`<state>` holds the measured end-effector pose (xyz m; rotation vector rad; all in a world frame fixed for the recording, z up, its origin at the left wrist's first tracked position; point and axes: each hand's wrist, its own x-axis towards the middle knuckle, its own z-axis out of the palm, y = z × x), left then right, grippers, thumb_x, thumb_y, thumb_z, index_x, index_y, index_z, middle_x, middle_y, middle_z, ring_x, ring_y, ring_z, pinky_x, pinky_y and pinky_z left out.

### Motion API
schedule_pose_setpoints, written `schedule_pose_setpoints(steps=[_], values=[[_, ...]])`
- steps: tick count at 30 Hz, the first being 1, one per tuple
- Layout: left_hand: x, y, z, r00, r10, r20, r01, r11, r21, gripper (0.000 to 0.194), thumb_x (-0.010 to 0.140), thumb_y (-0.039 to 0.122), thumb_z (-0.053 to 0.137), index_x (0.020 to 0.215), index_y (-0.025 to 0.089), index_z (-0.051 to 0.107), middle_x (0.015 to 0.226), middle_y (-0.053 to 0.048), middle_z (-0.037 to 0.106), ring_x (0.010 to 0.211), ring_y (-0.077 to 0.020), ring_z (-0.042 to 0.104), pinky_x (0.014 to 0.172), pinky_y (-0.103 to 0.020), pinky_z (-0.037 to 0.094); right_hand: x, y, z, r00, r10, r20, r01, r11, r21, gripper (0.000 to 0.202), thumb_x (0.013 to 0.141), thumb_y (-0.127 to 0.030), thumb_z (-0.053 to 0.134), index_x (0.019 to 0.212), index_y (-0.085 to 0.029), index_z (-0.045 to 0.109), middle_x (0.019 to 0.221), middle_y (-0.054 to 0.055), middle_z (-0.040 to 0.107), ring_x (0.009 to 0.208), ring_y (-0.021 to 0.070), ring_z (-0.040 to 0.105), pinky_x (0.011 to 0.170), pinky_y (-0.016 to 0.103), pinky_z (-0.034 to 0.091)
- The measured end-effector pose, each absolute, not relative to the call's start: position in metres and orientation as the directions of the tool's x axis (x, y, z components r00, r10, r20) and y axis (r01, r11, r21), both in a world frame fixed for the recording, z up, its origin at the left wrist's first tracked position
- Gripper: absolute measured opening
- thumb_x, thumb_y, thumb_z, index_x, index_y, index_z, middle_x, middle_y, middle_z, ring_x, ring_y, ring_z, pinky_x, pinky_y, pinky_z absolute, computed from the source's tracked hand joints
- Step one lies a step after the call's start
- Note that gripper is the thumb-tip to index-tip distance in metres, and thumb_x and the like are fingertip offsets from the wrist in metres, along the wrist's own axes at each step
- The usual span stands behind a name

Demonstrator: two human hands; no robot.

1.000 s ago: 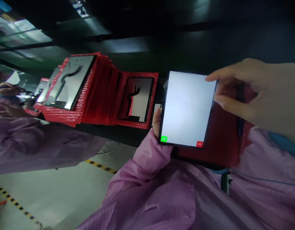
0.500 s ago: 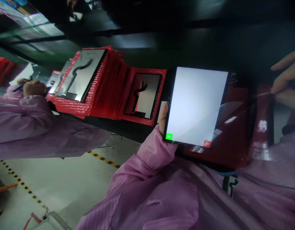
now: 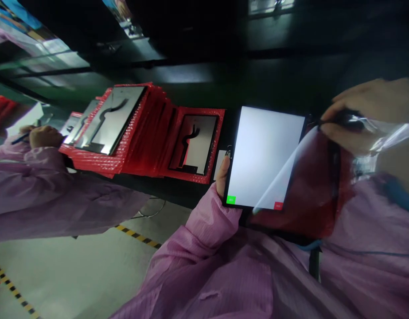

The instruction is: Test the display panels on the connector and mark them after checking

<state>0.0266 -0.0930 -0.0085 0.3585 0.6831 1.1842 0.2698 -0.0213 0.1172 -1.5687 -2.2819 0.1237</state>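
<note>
My left hand (image 3: 223, 173) grips the left edge of a lit display panel (image 3: 260, 153), thumb showing at the side and the other fingers hidden behind. Its screen glows white, with a green box at the lower left corner and a red box at the lower right. At the right, my right hand (image 3: 360, 113) pinches the corner of a clear protective film (image 3: 309, 177). The film's pale, curved edge slants from those fingertips down across the screen's lower right part. How much of it touches the glass, I cannot tell.
Left of the panel, a display panel (image 3: 200, 146) lies on red bubble wrap. Beside it stands a stack of red bubble-wrap sleeves (image 3: 147, 146) with a display panel (image 3: 114, 115) on top. Farther left, a co-worker's hand (image 3: 46, 136) rests near the stack.
My right hand has come left toward the panel with the film, whose edge now crosses the screen's lower right. My left hand keeps its grip on the panel. The view has shifted slightly.
</note>
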Motion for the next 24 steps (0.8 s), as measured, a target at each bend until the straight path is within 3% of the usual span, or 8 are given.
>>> schedule_pose_setpoints(steps=[3, 7, 10, 13, 15, 18, 21, 24], values=[[0.031, -0.096, -0.005, 0.229, 0.926, -0.299, -0.721, 0.368, 0.587, 0.064, 0.085, 0.072, 0.054, 0.122, 0.022, 0.069, 0.128, -0.006, 0.071, 0.139, -0.0339, 0.052, 0.11, -0.048, 0.049, 0.249, -0.019, 0.109, -0.288, 0.899, 0.329, 0.913, 0.361, -0.187, 0.022, 0.091, -0.029, 0.054, 0.101, -0.015, 0.067, 0.115, 0.016, 0.065, 0.121, 0.035, 0.056, 0.105, 0.055, 0.045], [0.032, -0.097, -0.002, 0.295, 0.914, -0.279, -0.75, 0.402, 0.525, 0.074, 0.08, 0.075, 0.057, 0.127, 0.018, 0.066, 0.13, -0.008, 0.07, 0.128, -0.0337, 0.061, 0.103, -0.047, 0.052, 0.23, -0.016, 0.094, -0.211, 0.885, 0.415, 0.929, 0.313, -0.197, 0.038, 0.1, -0.037, 0.043, 0.12, -0.013, 0.064, 0.126, 0.021, 0.063, 0.125, 0.0403, 0.053, 0.095, 0.058, 0.049], [0.026, -0.097, 0.001, 0.367, 0.866, -0.339, -0.687, 0.498, 0.529, 0.062, 0.068, 0.058, 0.077, 0.11, 0.013, 0.072, 0.101, -0.009, 0.078, 0.092, -0.0278, 0.074, 0.082, -0.037, 0.058, 0.222, -0.013, 0.088, -0.198, 0.89, 0.41, 0.884, 0.343, -0.318, 0.052, 0.104, -0.045, 0.032, 0.132, -0.011, 0.058, 0.129, 0.021, 0.064, 0.12, 0.0371, 0.059, 0.099, 0.057, 0.048], [0.024, -0.095, 0.014, 0.433, 0.794, -0.427, -0.567, 0.608, 0.556, 0.044, 0.061, 0.036, 0.082, 0.096, 0.01, 0.072, 0.072, -0.005, 0.074, 0.063, -0.0205, 0.069, 0.063, -0.03, 0.053, 0.219, -0.011, 0.088, -0.214, 0.936, 0.279, 0.808, 0.33, -0.487, 0.071, 0.102, -0.062, 0.027, 0.144, -0.01, 0.049, 0.125, 0.02, 0.067, 0.12, 0.0352, 0.063, 0.104, 0.054, 0.046], [0.03, -0.094, 0.029, 0.464, 0.779, -0.423, -0.503, 0.624, 0.598, 0.05, 0.063, 0.029, 0.079, 0.108, 0.011, 0.071, 0.079, -0.006, 0.076, 0.066, -0.0216, 0.069, 0.062, -0.03, 0.052, 0.218, -0.009, 0.091, -0.206, 0.965, 0.165, 0.788, 0.263, -0.557, 0.08, 0.098, -0.07, 0.028, 0.149, -0.01, 0.044, 0.124, 0.02, 0.068, 0.124, 0.0362, 0.061, 0.106, 0.053, 0.045], [0.049, -0.091, 0.048, 0.465, 0.804, -0.371, -0.42, 0.569, 0.706, 0.064, 0.068, 0.024, 0.072, 0.131, 0.019, 0.062, 0.108, -0.006, 0.077, 0.083, -0.0235, 0.072, 0.067, -0.029, 0.052, 0.22, -0.008, 0.094, -0.173, 0.981, 0.091, 0.793, 0.193, -0.578, 0.08, 0.094, -0.071, 0.04, 0.146, -0.011, 0.047, 0.126, 0.02, 0.067, 0.123, 0.0371, 0.061, 0.104, 0.051, 0.045], [0.07, -0.087, 0.056, 0.482, 0.812, -0.33, -0.345, 0.522, 0.781, 0.071, 0.074, 0.024, 0.065, 0.143, 0.027, 0.053, 0.122, -0.003, 0.073, 0.098, -0.0261, 0.072, 0.074, -0.032, 0.054, 0.227, -0.005, 0.096, -0.133, 0.99, 0.041, 0.81, 0.132, -0.572, 0.065, 0.09, -0.061, 0.055, 0.134, -0.013, 0.056, 0.117, 0.017, 0.069, 0.107, 0.0328, 0.066, 0.093, 0.043, 0.05], [0.082, -0.087, 0.052, 0.502, 0.834, -0.229, -0.329, 0.429, 0.841, 0.061, 0.087, 0.034, 0.056, 0.147, 0.026, 0.049, 0.13, -0.007, 0.069, 0.116, -0.0297, 0.067, 0.092, -0.042, 0.055, 0.236, -0.002, 0.097, -0.097, 0.995, -0.018, 0.812, 0.068, -0.58, 0.048, 0.089, -0.052, 0.057, 0.121, -0.018, 0.06, 0.105, 0.012, 0.07, 0.093, 0.027, 0.067, 0.08, 0.037, 0.051]])
